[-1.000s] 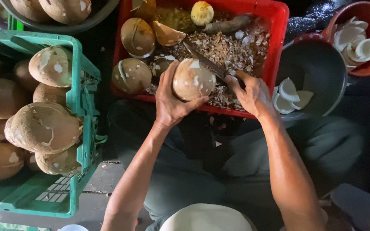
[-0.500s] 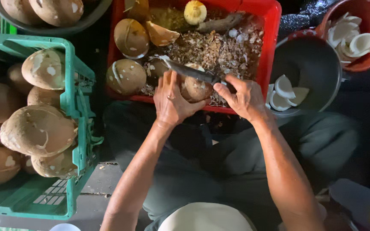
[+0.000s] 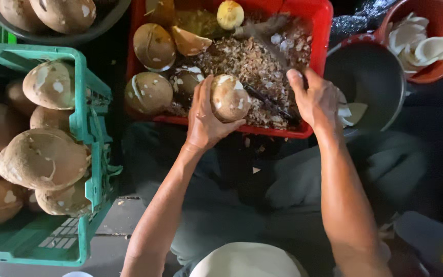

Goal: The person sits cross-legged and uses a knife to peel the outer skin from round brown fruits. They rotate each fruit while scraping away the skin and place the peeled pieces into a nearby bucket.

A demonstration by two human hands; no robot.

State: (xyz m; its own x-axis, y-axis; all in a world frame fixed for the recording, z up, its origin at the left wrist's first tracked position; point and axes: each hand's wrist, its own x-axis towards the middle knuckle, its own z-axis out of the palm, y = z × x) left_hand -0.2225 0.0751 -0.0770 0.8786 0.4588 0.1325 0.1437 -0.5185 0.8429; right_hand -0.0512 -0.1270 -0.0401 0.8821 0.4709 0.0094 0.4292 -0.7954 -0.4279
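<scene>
The left hand [image 3: 205, 119] cups a husked coconut [image 3: 229, 97] over the near rim of the red crate [image 3: 320, 31], fingers curled around its left side and underside. The right hand [image 3: 316, 100] is closed around the handle of a dark knife [image 3: 267, 100], whose blade lies over the brown husk shavings [image 3: 242, 61]. Beside it, a green crate [image 3: 85, 118] holds more coconuts.
</scene>
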